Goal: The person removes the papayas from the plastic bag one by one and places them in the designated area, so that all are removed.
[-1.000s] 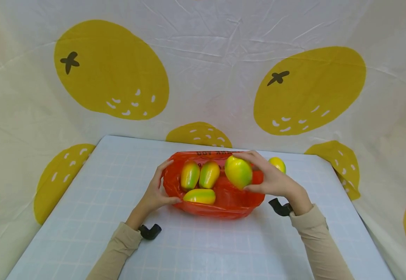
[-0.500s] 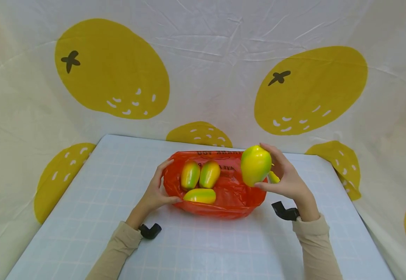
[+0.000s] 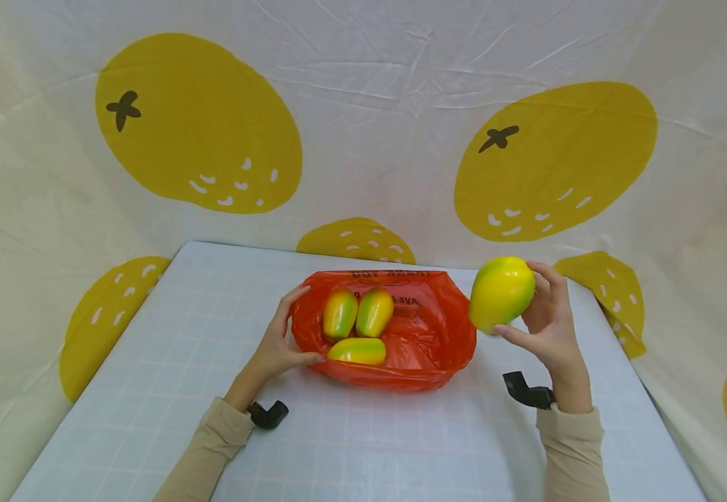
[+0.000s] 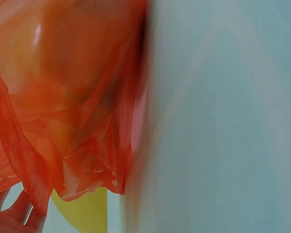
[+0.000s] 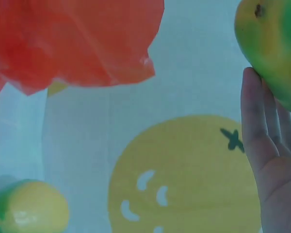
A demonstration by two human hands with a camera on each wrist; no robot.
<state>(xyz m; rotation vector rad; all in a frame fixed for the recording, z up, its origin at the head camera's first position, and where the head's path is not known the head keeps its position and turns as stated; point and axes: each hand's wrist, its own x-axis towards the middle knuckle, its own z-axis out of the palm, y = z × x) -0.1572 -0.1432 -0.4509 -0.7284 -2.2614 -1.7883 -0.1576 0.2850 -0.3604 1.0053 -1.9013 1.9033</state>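
Note:
My right hand (image 3: 553, 326) pinches a yellow-green mango (image 3: 500, 293) between thumb and fingers, just off the right end of a red plastic bag (image 3: 429, 345). The right wrist view shows the fingers (image 5: 254, 104) against the mango's side. At the bag's left end, my left hand (image 3: 278, 347) holds the rim, thumb in front and fingers round the far side. The bag's mouth gapes upward. Inside lie two upright mangoes side by side, a left mango (image 3: 341, 314) and a right mango (image 3: 375, 312), with another mango (image 3: 358, 351) lying crosswise in front.
Another mango (image 5: 31, 208) lies on the table beyond the bag's right end, largely hidden behind the held one in the head view. A pale checked cloth (image 3: 363, 446) covers the table. Behind it hangs a white curtain (image 3: 376, 139) with large yellow fruit prints.
My right hand has carried the mango from over the bag's right part out to the right, past the rim. The left hand and the mangoes in the bag stay where they were.

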